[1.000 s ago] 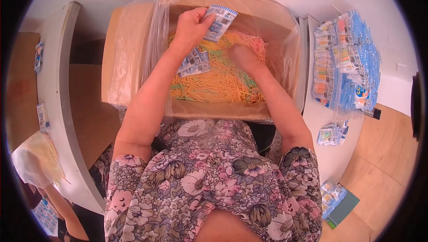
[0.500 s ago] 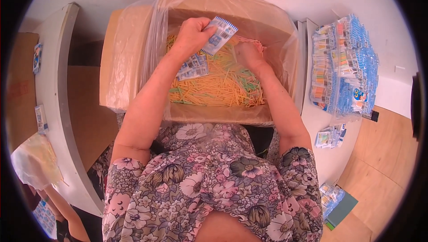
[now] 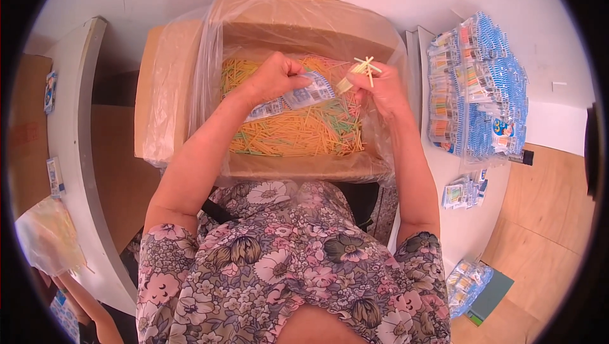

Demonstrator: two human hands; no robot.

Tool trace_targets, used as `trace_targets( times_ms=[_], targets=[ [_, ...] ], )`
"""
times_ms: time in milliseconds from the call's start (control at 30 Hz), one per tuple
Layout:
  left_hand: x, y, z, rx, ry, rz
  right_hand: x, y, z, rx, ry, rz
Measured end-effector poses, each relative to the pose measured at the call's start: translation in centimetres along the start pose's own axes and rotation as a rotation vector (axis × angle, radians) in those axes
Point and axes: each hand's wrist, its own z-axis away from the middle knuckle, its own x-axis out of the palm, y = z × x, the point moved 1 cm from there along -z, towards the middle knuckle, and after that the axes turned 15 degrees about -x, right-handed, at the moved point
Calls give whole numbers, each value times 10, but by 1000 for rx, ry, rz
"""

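My left hand [image 3: 274, 81] pinches a small clear packet [image 3: 309, 92] with blue print between thumb and fingers, above the box. In my right hand [image 3: 384, 89] is a bundle of thin pale-yellow sticks [image 3: 360, 72], a few of them lying crosswise on top. The bundle's lower end comes close to the packet; I cannot tell if they touch. Beneath both hands, a cardboard box [image 3: 298, 165] lined with clear plastic holds loose thin sticks [image 3: 285, 133] in orange, yellow, green and pink. More flat packets [image 3: 265, 110] lie on the sticks, partly covered by my left hand and the held packet.
On the right, a tall stack of filled packets [image 3: 476, 84] leans by the wall, with a small packet pile [image 3: 463, 192] nearer. Lower right is a bag of packets [image 3: 468, 282]. At far left, another person's arm [image 3: 85, 299] is beside a plastic bag [image 3: 54, 233], past a white panel [image 3: 82, 128].
My right hand has come up from the sticks at the box's right side, now with a pale-yellow bundle. My left hand has lowered and turned the packet. The whole view has shifted slightly.
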Motion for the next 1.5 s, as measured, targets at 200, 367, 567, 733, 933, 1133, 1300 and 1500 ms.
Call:
trace_targets(
  times_ms=[200,367,567,733,933,1133,1300,1500],
  targets=[
    [3,3,4,4,-74,138,-3,-16,23,-52,60,-230],
    [7,10,9,34,-125,117,9,-28,31,-105,67,-393],
    [10,7,6,-53,-105,217,2,-18,30,-105,125,-465],
    [11,-7,-3,-88,-63,131,-6,-10,34,-103,199,-455],
    [7,4,6,-102,-48,160,-10,-1,41,-64,201,-456],
    [16,5,10,-43,-110,268,-14,-4,50,-59,220,-465],
    [16,12,14,-15,-80,107,-15,-9,53,-67,214,-513],
    [18,23,19,125,-120,64,0,-22,44,-39,97,-536]
  ],
)
